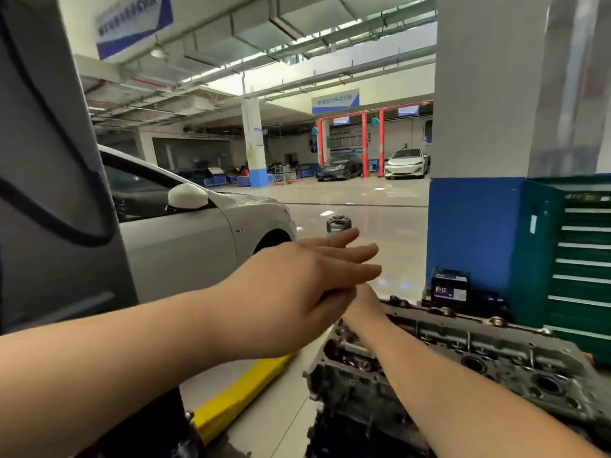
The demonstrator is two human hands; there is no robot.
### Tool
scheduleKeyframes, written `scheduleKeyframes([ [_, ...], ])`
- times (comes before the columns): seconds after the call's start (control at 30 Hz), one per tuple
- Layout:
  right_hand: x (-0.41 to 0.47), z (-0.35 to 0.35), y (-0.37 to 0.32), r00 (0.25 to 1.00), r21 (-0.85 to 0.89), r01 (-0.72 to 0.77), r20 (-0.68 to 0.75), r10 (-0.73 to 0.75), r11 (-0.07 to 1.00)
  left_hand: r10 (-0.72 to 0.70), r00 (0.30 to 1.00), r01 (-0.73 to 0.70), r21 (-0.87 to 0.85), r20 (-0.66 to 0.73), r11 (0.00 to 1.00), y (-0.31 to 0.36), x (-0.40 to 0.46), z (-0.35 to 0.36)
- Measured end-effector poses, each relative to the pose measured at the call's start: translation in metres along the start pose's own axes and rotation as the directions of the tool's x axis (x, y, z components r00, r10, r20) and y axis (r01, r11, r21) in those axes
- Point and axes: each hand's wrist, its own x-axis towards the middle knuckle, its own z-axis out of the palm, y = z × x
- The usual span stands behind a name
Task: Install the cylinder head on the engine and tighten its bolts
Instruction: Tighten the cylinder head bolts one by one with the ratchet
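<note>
Seemingly mid-tightening: flat-fingered left hand (pixel 297 285) hides right hand (pixel 360 302) (grip unclear) over grey metal cylinder head (pixel 479 352); next, reseat tool.

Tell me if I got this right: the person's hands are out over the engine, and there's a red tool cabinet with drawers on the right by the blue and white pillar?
Nearly. The head view shows the tool cabinet is green, not red. The rest holds: the left hand and right hand are out over the engine, and the cabinet stands on the right by the blue and white pillar.
</note>
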Motion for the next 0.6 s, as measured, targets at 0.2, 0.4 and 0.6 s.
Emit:
scheduleKeyframes([
  [0.2, 0.0, -0.002, 0.005, 0.996, 0.102, -0.08, -0.03, 0.084, 0.992, -0.312, 0.95, 0.312, 0.121, -0.023, 0.942, -0.06, -0.044, -0.018],
  [0.4, 0.001, 0.0, 0.005, 0.993, 0.139, -0.078, -0.072, 0.088, 0.987, -0.641, 0.766, 0.6, 0.399, -0.039, 0.693, -0.143, -0.04, -0.018],
  [0.6, -0.002, -0.004, 0.005, 0.998, 0.127, -0.051, -0.041, 0.057, 0.991, -0.752, 0.659, 0.597, 0.612, -0.005, 0.518, -0.193, 0.024, -0.006],
])
